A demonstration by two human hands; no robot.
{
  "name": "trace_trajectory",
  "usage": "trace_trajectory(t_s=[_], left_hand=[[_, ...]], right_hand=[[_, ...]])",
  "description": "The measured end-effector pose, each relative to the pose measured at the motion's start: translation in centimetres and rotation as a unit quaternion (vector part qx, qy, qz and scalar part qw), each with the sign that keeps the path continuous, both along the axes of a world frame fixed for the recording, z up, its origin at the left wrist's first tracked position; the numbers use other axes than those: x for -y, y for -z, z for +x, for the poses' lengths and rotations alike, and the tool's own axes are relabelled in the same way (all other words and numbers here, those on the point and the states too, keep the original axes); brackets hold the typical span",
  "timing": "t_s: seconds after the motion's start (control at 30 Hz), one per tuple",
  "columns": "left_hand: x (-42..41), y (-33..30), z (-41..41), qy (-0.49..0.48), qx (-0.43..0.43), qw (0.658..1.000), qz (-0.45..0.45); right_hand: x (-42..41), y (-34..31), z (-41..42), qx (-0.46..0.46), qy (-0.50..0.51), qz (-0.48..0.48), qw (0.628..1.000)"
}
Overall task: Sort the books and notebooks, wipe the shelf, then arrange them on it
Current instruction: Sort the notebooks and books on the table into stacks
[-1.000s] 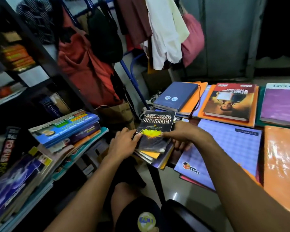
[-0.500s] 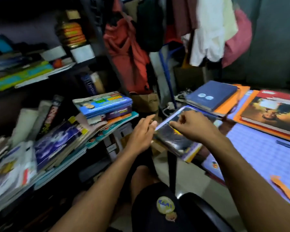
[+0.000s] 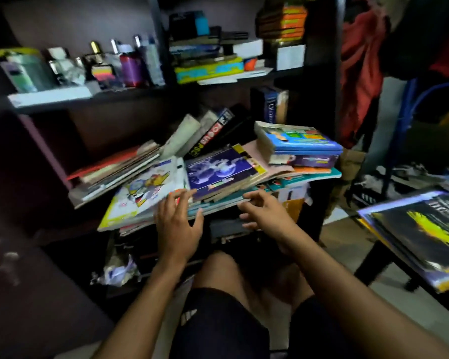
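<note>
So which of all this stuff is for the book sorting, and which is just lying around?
For the job:
- messy pile of books on the dark shelf
- black dictionary on the stack at the right
- both hands, left and right, open, reaching for the pile

Just lying about:
- bottles on the upper shelf
- hanging red clothes
- crumpled paper low down

The shelf (image 3: 319,81) is dark brown, nearly black. On it a white book with a yellow edge and cartoon figures (image 3: 143,193) lies beside a deep blue book with a pale, cloudy picture (image 3: 221,172), and a bright blue book with green and yellow panels (image 3: 301,141) tops a teal one (image 3: 314,176). At the right, a black book bears a yellow flower (image 3: 430,226); a purple bottle (image 3: 131,69) and red cloth (image 3: 358,73) show above.
</note>
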State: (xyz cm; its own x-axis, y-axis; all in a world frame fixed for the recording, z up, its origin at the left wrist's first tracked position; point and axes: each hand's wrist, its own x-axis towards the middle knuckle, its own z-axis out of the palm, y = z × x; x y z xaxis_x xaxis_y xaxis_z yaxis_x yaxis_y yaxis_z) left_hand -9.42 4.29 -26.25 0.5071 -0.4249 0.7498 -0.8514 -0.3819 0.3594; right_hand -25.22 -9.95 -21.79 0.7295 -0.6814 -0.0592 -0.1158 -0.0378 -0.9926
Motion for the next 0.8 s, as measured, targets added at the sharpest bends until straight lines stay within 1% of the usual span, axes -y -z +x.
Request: trace_trajectory(t_s=[0.07,0.13,0.23,0.37,0.47,0.53,0.7,0.73,0.8], left_hand=[[-2.0,0.5,1.4,-0.078,0.053,0.996,-0.007],[-3.6,0.8,2.7,-0.111,0.073,0.991,-0.032],[-4.5,1.3,4.2,-0.108,0.082,0.989,-0.058],[-4.9,2.7,5.2,-0.095,0.057,0.993,-0.039],[-4.9,3.4,5.9,-0.117,0.047,0.992,0.012],[-5.1,3.8,6.4,-0.12,0.054,0.991,0.016],[-5.9,3.6,7.5,-0.086,0.041,0.995,0.026],[-6.1,3.6,7.7,-0.094,0.035,0.994,0.033],[-6.7,3.5,8.1,-0.143,0.03,0.987,0.061]], right_hand=[[-1.7,0.3,2.1,-0.009,-0.015,-0.01,1.0],[-3.7,0.5,4.1,-0.027,-0.037,-0.052,0.998],[-5.9,-0.4,6.0,-0.034,-0.055,-0.105,0.992],[-6.8,-1.4,7.1,-0.056,-0.061,-0.132,0.988],[-7.1,-1.1,6.8,-0.079,-0.076,-0.14,0.984],[-7.4,-0.7,6.5,-0.086,-0.09,-0.143,0.982],[-8.2,-0.3,6.6,-0.111,-0.105,-0.174,0.973],[-8.4,-0.1,6.7,-0.112,-0.111,-0.174,0.972],[-8.6,0.1,6.8,-0.111,-0.124,-0.172,0.971]])
